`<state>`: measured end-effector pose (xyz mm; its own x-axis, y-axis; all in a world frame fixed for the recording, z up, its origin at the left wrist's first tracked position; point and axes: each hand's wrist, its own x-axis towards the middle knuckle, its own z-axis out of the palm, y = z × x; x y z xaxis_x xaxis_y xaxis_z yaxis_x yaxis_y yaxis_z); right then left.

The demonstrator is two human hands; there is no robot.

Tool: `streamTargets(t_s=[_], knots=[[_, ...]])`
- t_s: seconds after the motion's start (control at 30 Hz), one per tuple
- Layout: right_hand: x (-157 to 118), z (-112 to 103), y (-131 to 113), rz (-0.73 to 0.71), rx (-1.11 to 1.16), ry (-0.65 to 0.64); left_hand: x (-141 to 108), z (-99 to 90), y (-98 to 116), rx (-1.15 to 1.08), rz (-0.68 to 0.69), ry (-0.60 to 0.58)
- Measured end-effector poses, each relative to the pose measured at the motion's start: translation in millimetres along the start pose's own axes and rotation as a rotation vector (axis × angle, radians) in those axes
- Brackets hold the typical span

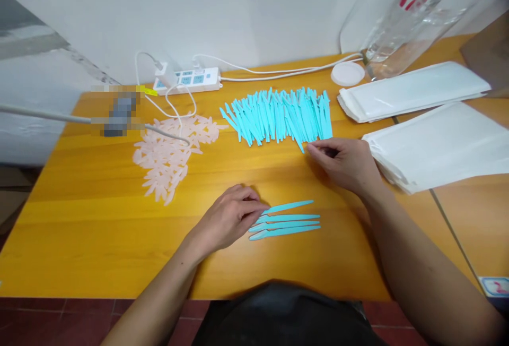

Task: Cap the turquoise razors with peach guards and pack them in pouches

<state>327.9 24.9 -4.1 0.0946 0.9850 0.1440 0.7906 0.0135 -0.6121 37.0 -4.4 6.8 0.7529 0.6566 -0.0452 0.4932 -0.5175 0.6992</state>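
Turquoise stick lies crosswise at the left fingertips

The left hand [260,209] has thumb and index finger pinched at the left end of the top turquoise stick [292,206]; its long axis runs left to right, free tip pointing right and slightly away. Three similar sticks [290,225] lie just nearer, roughly parallel. The right hand [309,146] has its fingertips drawn together at the near right edge of the turquoise pile [278,115]; whether they grip anything, I cannot tell. Bare wood separates pile and row, and reaches the table's [99,250] near edge.
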Motion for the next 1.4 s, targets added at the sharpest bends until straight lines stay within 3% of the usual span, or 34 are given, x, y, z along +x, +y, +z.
streamTargets(t_s=[0.13, 0.43, 0.57, 0.77, 0.93, 1.4], knots=[[9, 0, -5, 0.055, -0.032, 0.015, -2, -1.0, 1, -0.002, 0.005, -0.003], [42, 8, -14, 0.068, -0.208, 0.0, -7, -4.1, 3, -0.009, -0.055, 0.12], [58, 21, -23, 0.116, -0.356, -0.096, -24, -19.3, -7, -0.024, -0.155, 0.278], [68, 27, -30, 0.124, -0.448, -0.218, -64, -36.7, -33, 0.022, -0.33, 0.392], [68, 20, -29, 0.139, -0.421, -0.182, -78, -44.5, -40, 0.045, -0.394, 0.448], [68, 24, -26, 0.254, -0.277, -0.03, -67, -37.2, -41, -0.022, -0.405, 0.436]])
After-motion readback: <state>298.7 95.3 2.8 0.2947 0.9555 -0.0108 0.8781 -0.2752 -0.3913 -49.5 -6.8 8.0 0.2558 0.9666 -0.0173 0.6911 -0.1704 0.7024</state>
